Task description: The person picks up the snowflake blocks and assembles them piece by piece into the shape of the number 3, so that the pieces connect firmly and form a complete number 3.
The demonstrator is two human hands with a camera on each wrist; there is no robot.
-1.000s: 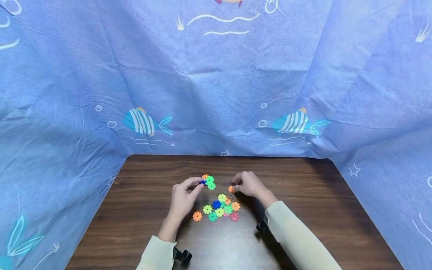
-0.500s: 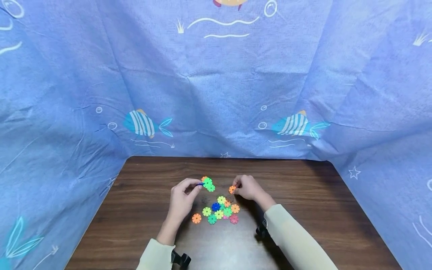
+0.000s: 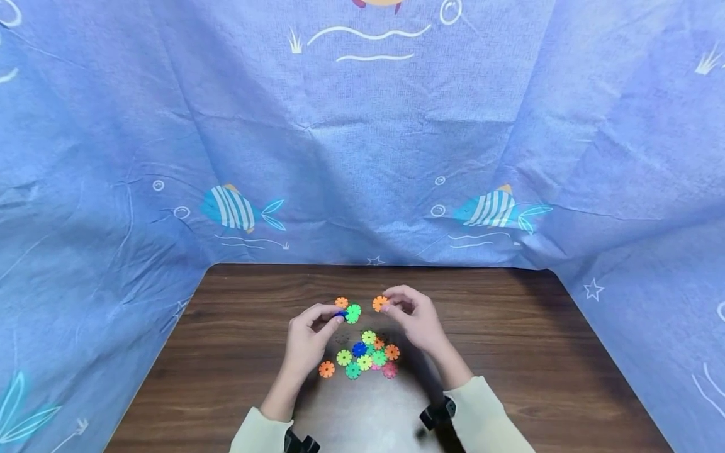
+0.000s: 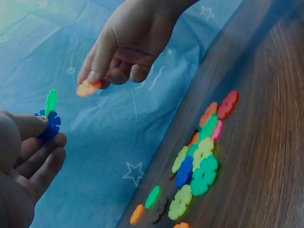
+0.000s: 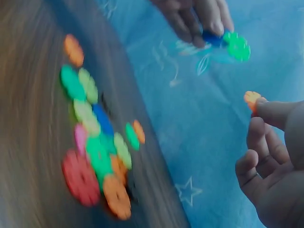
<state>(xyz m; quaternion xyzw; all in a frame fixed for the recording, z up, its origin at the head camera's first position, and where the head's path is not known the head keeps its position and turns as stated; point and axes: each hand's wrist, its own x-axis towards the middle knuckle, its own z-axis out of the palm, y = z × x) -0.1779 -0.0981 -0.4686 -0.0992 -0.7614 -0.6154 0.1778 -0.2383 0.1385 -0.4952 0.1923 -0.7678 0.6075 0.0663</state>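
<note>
My left hand [image 3: 307,336] pinches a blue notched flower disc [image 4: 50,125] between thumb and fingers. A green flower disc [image 3: 353,314] is joined to its edge and stands at an angle to it. My right hand [image 3: 421,318] pinches an orange flower disc [image 3: 380,304] by thumb and fingertip. In both wrist views the two hands are raised and face each other, with a gap between the orange disc and the joined pair. Much of the blue disc is covered by the left fingers in the head view.
Nearer me on the wooden table [image 3: 249,377] lies a cluster of flower discs, among them a blue disc [image 3: 359,349] and a red disc [image 3: 389,369]. Farther back lies another orange disc [image 3: 342,302], beside a loose green disc [image 4: 153,197]. A blue cloth [image 3: 362,157] hangs behind.
My right hand has lifted the orange disc and moved it left, closer to the left hand. The left hand has stayed nearly in place, its blue and green discs turned slightly.
</note>
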